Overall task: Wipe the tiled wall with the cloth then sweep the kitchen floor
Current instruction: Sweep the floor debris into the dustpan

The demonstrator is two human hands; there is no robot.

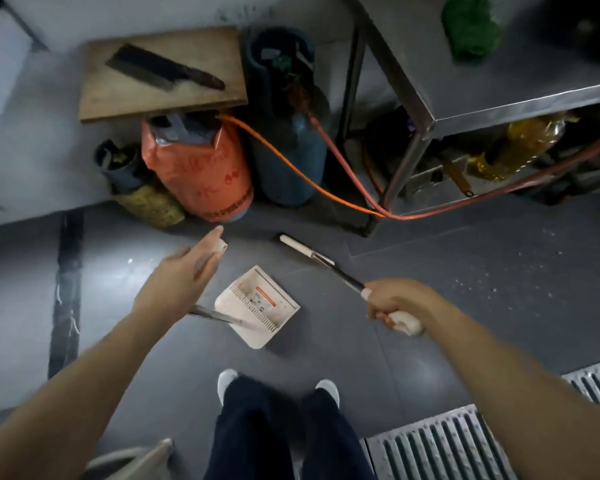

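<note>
The broom (326, 268) runs from its white head at about 12 o'clock of the picture's middle back to the white grip in the right hand (395, 303) at 3 o'clock; its shaft is dark and thin, its head touches the floor (430, 289) near the steel desk's leg. The fingers of that hand are curled tight round the grip. The floor is of large dark grey tiles, with pale crumbs scattered at 3 o'clock and a metal drain grate (440, 441) at 5 o'clock. A pale wall stands at 10 o'clock, meeting the floor behind the clutter. The dustpan (257, 306) lies flat on the floor at the centre, off-white, square, with a toothed comb edge and an orange label inside; its thin metal handle rises toward the left hand (181, 282), which grips the white top of it, thumb stretched forward, the other fingers curled beneath. At 12 o'clock an orange gas cylinder (201, 171) and a blue gas cylinder (288, 143) stand side by side, orange hoses trailing from them under the steel desk (499, 81) at 1 o'clock. A wooden board (160, 84) with a cleaver (163, 69) on it rests atop the orange cylinder. A green cloth (470, 27) lies on the desk. Two white shoes and dark trousers show at 6 o'clock.
</note>
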